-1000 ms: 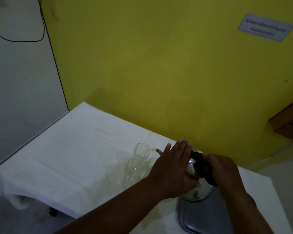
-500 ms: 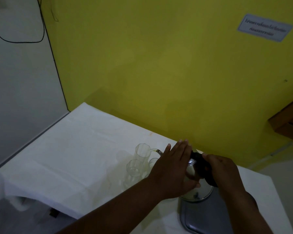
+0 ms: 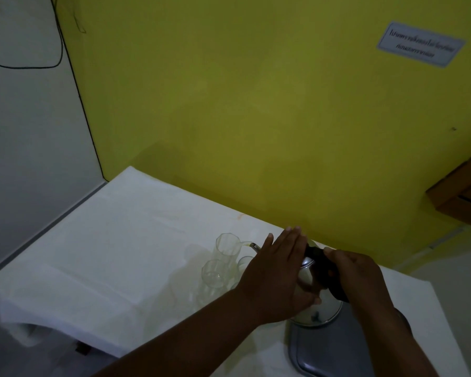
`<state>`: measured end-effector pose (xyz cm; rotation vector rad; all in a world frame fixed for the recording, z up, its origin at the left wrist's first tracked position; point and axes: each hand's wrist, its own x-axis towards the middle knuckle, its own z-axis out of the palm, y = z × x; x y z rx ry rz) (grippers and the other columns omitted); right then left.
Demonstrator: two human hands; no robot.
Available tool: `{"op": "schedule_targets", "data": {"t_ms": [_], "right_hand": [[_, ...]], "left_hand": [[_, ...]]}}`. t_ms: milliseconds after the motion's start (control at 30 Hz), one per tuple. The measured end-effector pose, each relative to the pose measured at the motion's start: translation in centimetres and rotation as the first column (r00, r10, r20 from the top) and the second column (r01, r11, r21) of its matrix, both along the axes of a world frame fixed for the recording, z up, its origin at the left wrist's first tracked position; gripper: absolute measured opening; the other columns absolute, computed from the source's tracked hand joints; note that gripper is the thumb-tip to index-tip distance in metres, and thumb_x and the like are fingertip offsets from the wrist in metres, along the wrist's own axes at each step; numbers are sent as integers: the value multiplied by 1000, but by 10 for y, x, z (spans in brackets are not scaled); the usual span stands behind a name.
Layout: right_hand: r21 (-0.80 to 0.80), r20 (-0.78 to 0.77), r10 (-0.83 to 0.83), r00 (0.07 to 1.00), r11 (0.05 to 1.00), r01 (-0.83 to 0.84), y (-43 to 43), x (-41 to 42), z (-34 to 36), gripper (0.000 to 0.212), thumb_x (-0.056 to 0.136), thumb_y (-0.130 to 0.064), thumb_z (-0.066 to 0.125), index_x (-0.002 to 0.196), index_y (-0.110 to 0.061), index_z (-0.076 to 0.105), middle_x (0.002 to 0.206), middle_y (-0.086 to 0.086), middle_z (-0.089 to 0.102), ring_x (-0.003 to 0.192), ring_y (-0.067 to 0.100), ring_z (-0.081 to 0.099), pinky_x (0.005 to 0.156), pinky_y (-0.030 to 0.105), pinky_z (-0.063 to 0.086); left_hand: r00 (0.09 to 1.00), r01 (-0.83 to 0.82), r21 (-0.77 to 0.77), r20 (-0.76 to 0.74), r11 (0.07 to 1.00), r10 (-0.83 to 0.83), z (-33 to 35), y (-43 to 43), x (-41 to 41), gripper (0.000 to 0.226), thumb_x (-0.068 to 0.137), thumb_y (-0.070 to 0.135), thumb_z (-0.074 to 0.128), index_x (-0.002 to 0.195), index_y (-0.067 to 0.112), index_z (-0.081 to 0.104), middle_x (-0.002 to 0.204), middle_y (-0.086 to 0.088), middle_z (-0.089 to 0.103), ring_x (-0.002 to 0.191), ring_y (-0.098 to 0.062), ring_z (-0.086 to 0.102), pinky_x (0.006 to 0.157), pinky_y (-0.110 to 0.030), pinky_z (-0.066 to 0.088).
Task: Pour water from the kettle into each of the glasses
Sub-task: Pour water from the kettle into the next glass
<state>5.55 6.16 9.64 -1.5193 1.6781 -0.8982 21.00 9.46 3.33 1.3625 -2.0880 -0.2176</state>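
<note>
My left hand lies flat on the near side of the kettle, fingers straight and together, thumb tucked under against the metal. My right hand is curled tight round the black handle. The two hands are close but not touching, with the handle between them.

Behind everything is a yellow wall, and a grey wall meets it on the left. The desk, under a white cloth, runs along the yellow wall into that corner. On the right a wooden cabinet juts in from the edge. A grey tray lies at the near right of the desk, partly under my right arm.

The kettle is shiny metal. I hold it tipped to the left, its base up over the tray's far edge; I cannot tell whether it touches the tray. Just left of it the glasses stand close together on the cloth, and I can make out three. The far glass is the tallest in view, the near glass is in front of it, and the third glass is half hidden by my left hand.

A small sign is stuck high on the yellow wall, its text too blurred to read. A thin black cable loops on the grey wall. The spout points at the far glass, and a thin stream of water arcs from it over that rim.
</note>
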Motion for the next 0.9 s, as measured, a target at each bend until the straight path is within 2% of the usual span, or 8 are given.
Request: {"op": "schedule_targets", "data": {"t_ms": [133,267,400,567,767,900], "right_hand": [[2,-2,-2,1000,1000,2,0,0,0,38,86,-26,63,55,-4,66,58,7,62,60,23,55,62,33,40],[9,3,-7,1000,1000,7,1,1,2,38,79,-35,63,58,-2,66,60,7,64,61,23,57,63,34,41],[-17,-4,11,1000,1000,-11,4,4,7,35,86,-24,62,58,-3,67,63,10,64,63,24,55,60,34,39],[-5,-4,-1,1000,1000,1,4,2,5,41,86,-24,62,46,-13,59,46,-3,56,54,21,51,56,32,36],[-8,10,7,1000,1000,-7,2,5,5,40,86,-24,62,48,-13,61,52,3,58,57,23,53,59,33,37],[11,11,3,1000,1000,-3,1,4,5,48,86,-25,62,39,-16,56,40,-5,52,54,20,49,56,32,34]], "left_hand": [[1000,3,-4,-9,1000,-3,0,1,0,100,82,55,66,152,0,20,161,-15,13,149,-26,4,118,-50,12],[1000,4,-10,-9,1000,-4,0,1,1,99,82,56,66,152,1,21,161,-15,13,149,-26,5,118,-51,14],[1000,0,-20,-2,1000,0,1,1,1,99,82,56,66,151,0,21,160,-16,14,149,-27,6,118,-50,14],[1000,8,-1,-9,1000,-8,1,2,2,99,83,55,65,152,0,18,161,-15,11,149,-26,4,118,-49,10],[1000,3,-5,-18,1000,-3,0,0,4,100,82,55,66,152,1,20,161,-15,13,149,-25,5,118,-49,12],[1000,3,-9,-19,1000,-3,1,-1,4,100,82,55,67,152,1,20,161,-15,13,149,-26,5,118,-50,12]]}}
